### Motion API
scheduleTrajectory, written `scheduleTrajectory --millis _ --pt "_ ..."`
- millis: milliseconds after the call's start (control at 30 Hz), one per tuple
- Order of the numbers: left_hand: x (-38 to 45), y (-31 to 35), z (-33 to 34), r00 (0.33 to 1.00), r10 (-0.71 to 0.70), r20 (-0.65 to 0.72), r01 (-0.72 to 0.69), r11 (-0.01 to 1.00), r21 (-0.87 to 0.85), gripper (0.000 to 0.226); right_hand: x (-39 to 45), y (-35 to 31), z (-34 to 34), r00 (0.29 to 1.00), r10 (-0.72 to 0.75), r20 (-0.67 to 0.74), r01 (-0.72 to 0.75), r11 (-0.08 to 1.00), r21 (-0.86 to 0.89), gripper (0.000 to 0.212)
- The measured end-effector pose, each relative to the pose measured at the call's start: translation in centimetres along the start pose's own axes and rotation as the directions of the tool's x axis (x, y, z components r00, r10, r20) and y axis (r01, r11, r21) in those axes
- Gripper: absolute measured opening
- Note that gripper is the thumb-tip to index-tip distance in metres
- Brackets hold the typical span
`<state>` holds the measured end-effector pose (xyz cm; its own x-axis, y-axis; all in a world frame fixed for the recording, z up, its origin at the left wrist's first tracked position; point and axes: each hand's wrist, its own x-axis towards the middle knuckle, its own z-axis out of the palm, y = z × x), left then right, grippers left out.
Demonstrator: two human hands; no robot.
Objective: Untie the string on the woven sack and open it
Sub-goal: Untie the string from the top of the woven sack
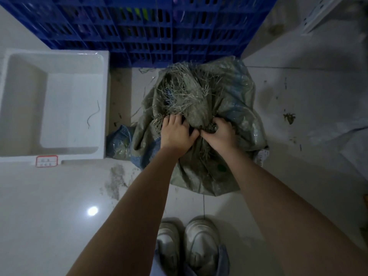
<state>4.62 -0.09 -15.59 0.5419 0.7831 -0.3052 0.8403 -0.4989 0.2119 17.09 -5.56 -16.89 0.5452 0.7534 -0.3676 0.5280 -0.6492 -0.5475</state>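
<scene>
Gripping the woven sack [199, 92], frayed mouth away: both hands.

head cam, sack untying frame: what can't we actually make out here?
- String and knot: head view, hidden under the left hand and right hand and the gathered neck of the woven sack.
- Sack contents: hidden by the fabric and frayed fibres.
- Red-bordered label on the white tub: text too small and blurred.
- Blue crates: contents dark, cut off by the top edge.
</scene>
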Motion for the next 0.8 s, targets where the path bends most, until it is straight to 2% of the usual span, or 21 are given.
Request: scheduleTrajectory --millis 133,300,467,533,600,667,800 --pt "-0.1 0.3 0.8 0.999 -0.044 -0.025 0.042 0.997 -0.069 0.06 -0.4 -0.1 -0.3 0.997 -0.041 -0.058 0.043 0.999 0.027 0.045" --pt "0.0 0.7 0.3 0.999 -0.051 -0.008 0.049 0.989 -0.14 0.059 -0.8 -0.1 -1.2 0.986 -0.142 -0.086 0.14 0.99 -0.034 0.044" --pt "-0.7 1.1 -1.4 0.997 -0.077 0.002 0.073 0.935 -0.347 0.051 -1.7 -0.6 -2.1 0.994 -0.097 -0.041 0.104 0.966 0.235 0.035" --pt "-1.3 1.6 -2.6 0.995 -0.099 0.031 0.102 0.879 -0.466 0.046 -2.4 -1.2 -2.7 0.996 -0.082 -0.043 0.092 0.94 0.328 0.031" --pt "-2.1 1.9 -4.0 0.981 -0.123 0.151 0.193 0.739 -0.645 0.045 -3.3 -1.7 -3.4 0.994 -0.086 -0.067 0.104 0.925 0.365 0.028" --pt "-3.2 1.9 -5.4 0.969 -0.102 0.226 0.239 0.623 -0.745 0.048 -4.4 -2.3 -4.2 0.992 -0.098 -0.078 0.12 0.918 0.379 0.027" --pt "-5.9 1.8 -8.6 0.971 -0.034 0.237 0.212 0.589 -0.78 0.039 -7.6 -3.4 -5.6 0.984 -0.157 -0.087 0.179 0.894 0.411 0.035"
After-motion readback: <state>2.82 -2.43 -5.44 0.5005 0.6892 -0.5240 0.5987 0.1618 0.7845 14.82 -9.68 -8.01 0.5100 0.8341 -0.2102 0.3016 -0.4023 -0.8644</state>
